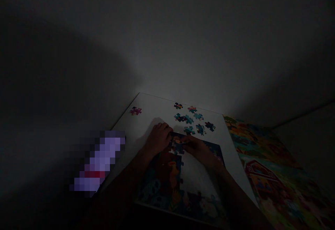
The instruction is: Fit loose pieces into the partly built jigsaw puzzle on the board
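Observation:
The scene is very dark. A partly assembled jigsaw puzzle point(167, 184) lies on a white board point(154, 109). My left hand point(157, 138) rests curled at the puzzle's upper edge, fingers bent down onto the pieces. My right hand point(196, 148) sits beside it, fingers pinched at a puzzle piece point(178, 145) between the two hands. Several loose pieces point(195, 120) lie scattered just beyond my hands, and a single pink piece point(135, 110) lies apart at the board's far left.
A colourful picture sheet or box lid point(264, 167) lies to the right of the board. A blurred purple patch point(98, 162) sits to the left. A plain wall rises behind the board.

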Tool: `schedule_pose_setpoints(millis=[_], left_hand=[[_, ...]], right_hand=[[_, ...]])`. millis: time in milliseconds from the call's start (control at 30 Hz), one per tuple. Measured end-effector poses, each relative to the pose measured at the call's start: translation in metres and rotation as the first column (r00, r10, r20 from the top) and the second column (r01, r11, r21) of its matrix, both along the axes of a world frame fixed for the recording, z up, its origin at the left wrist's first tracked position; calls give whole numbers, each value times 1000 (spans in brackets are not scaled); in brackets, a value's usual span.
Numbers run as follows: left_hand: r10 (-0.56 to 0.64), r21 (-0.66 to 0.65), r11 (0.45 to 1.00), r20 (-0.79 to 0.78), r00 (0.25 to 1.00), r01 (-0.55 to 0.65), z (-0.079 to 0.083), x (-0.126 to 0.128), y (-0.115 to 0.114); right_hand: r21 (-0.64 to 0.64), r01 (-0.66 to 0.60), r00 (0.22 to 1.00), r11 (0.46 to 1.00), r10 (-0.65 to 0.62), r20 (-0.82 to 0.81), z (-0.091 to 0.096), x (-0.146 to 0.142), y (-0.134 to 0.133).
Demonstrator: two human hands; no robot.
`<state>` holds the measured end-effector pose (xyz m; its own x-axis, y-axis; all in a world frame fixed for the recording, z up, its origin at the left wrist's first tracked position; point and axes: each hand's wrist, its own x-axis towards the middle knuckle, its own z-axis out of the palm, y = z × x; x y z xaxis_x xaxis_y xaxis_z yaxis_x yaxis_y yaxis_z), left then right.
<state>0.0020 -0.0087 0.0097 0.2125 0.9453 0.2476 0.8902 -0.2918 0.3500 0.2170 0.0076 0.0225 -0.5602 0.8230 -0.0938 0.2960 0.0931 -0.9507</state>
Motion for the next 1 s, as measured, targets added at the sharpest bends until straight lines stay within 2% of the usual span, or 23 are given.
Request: schedule_pose_setpoints(millis=[133,333,733,1000], left_hand=[[3,-11,1000,-17,1000,-3,2,0,0],[9,-39,999,-28,1000,-10,6,2,0],[4,-24,1000,-24,1000,-4,4,1,0],[5,-39,999,-35,999,-6,8,2,-1]], right_hand=[[39,-41,999,998,40,37,-7,1,-5],[181,-24,989,983,-3,146,-8,-2,-10],[344,-72,971,936,-13,239,-8,-4,-14],[400,-109,954,910,-18,301,-8,-6,-17]])
